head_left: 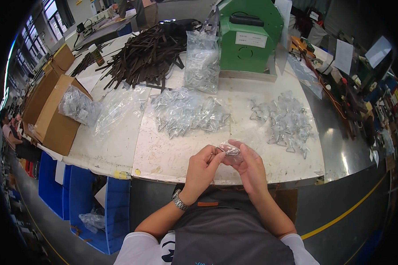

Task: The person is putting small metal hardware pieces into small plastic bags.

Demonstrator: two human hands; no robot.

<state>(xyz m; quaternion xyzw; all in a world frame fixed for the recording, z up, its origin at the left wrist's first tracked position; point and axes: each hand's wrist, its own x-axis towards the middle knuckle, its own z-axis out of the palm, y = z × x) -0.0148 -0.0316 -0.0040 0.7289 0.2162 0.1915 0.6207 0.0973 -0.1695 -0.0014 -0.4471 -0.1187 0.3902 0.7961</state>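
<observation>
The white table (163, 154) has bare surface along its near edge, left of the hands and also between the two heaps. The pile of bagged metal triangles (185, 112) blocks the middle, the loose triangle pile (285, 121) the right side. The green machine (250, 37) and dark strips (143, 55) close the far edge.

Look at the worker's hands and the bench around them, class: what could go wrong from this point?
1. The left hand and right hand pinch a small clear bag with a metal clip near the table's front edge; a slip could drop it onto the lap or floor.
2. The heap of bagged clips and the heap of loose clips lie close together, so they might get mixed.
</observation>
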